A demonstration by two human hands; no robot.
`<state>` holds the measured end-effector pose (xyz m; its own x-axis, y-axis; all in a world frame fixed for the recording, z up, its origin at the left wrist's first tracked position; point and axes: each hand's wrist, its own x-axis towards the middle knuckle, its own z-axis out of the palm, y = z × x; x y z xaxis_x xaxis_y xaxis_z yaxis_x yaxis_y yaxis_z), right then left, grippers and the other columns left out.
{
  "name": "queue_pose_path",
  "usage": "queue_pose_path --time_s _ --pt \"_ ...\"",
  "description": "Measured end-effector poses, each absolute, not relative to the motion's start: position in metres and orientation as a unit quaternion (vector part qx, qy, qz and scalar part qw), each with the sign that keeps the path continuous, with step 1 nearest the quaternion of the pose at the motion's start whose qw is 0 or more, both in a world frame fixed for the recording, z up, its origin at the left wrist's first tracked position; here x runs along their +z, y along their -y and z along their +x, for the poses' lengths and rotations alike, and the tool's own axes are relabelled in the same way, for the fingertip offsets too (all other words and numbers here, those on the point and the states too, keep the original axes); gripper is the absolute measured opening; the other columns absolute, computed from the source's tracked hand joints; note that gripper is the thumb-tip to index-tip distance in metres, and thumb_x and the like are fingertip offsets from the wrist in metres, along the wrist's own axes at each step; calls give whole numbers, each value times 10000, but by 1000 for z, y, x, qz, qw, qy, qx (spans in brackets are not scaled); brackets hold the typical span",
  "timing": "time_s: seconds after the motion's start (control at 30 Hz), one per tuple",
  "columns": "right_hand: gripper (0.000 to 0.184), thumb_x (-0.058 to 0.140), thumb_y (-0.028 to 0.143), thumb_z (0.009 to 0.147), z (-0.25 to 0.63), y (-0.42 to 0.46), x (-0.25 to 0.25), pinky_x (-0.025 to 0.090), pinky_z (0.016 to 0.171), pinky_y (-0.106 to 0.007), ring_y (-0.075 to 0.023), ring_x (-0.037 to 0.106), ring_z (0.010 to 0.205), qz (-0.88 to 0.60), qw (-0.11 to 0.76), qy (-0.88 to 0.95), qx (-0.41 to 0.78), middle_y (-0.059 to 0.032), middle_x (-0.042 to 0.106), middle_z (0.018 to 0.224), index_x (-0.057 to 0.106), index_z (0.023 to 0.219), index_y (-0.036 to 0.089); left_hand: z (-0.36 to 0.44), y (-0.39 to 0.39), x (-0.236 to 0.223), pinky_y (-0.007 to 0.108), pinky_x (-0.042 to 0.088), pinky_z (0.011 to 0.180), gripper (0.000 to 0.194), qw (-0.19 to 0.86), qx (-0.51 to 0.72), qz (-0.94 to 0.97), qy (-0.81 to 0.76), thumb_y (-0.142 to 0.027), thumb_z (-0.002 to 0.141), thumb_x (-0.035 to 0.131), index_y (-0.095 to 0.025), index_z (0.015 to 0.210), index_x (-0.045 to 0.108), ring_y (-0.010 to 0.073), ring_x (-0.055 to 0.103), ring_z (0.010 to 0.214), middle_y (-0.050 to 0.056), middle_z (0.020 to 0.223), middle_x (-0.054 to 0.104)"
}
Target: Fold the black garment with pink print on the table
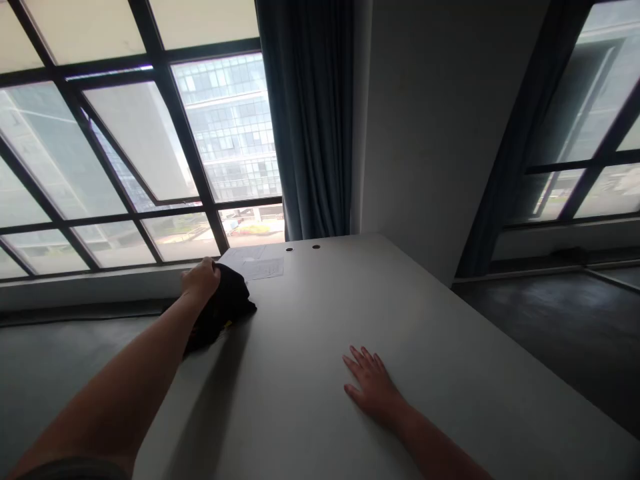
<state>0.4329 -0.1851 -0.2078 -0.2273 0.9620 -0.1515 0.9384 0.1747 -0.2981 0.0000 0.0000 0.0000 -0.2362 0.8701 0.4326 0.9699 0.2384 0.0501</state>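
Note:
My left hand point(200, 281) is at the far left edge of the white table point(310, 347), closed over a bunched black cloth point(220, 313). The cloth hangs partly past the table edge, and a small yellow patch shows at its lower side. My right hand point(373, 385) lies flat on the tabletop with its fingers spread, touching nothing but the surface. A sheet of printed paper point(253, 264) lies just beyond the cloth, near the far end of the table.
Two small round holes point(303, 247) mark the far end of the table. Large gridded windows point(135, 140) and a dark blue curtain point(310, 113) stand behind it. A white wall pillar point(430, 120) rises at the far right of the table, and a dark floor point(560, 320) lies below on both sides.

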Motion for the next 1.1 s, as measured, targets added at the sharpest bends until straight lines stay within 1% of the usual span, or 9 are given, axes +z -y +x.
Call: queue_pose_path --time_s 0.13,0.27,0.47,0.57,0.63,0.73,0.83,0.97,1.1 --pt "731 472 511 944 432 186 -203 53 1294 -517 -322 117 1608 -621 30 765 168 -79 195 1729 413 1613 222 39 18 19 424 456 922 351 204 -200 -639 715 -363 997 388 -173 1224 576 314 699 1001 130 1077 741" --pt "729 473 508 946 432 188 -200 56 1293 -518 -324 122 1607 -619 31 766 167 -84 203 1727 412 1614 221 87 51 8 410 442 962 315 204 -217 -698 651 -329 1020 389 -170 1200 593 291 674 1029 121 1097 724" --pt "722 474 490 951 433 186 -203 63 1293 -516 -323 124 1607 -622 25 764 167 -77 199 1731 407 1616 218 150 112 -95 458 287 1193 323 108 -119 -875 456 -252 1026 426 -288 1187 704 253 592 1248 65 1288 698" --pt "713 472 477 953 435 185 -206 79 1293 -517 -322 149 1603 -620 29 766 165 -80 222 1726 416 1612 210 159 134 -159 541 111 1279 422 100 -190 -840 497 -286 977 553 -373 1378 653 325 327 1531 37 1629 443" --pt "707 471 467 953 436 185 -209 84 1293 -516 -322 157 1602 -617 35 770 158 -82 233 1723 422 1608 205 155 142 -191 588 128 1271 527 113 -242 -780 566 -332 966 599 -377 1490 565 375 197 1584 53 1704 308" --pt "702 484 454 948 437 185 -212 77 1295 -517 -325 157 1602 -617 42 771 152 -82 238 1722 431 1603 207 142 144 -215 657 187 1232 671 114 -262 -706 648 -410 922 679 -331 1560 488 456 138 1582 116 1728 220" --pt "706 499 454 942 436 185 -213 78 1294 -526 -330 162 1600 -620 46 768 154 -84 242 1719 436 1601 208 131 137 -224 659 236 1211 715 66 -230 -681 692 -436 910 693 -314 1576 463 470 210 1559 156 1701 276" --pt "706 523 455 934 435 184 -215 87 1292 -537 -336 174 1597 -616 61 769 159 -90 255 1714 456 1589 199 128 126 -229 631 287 1197 526 -21 -198 -687 699 -454 953 627 -307 1457 598 436 350 1506 157 1626 416" --pt "633 553 420 911 440 180 -224 142 1276 -576 -340 293 1559 -609 136 764 166 -115 401 1654 559 1509 213 141 126 -227 619 285 1210 390 -48 -220 -709 668 -469 973 578 -249 1270 702 420 325 1519 159 1562 481"
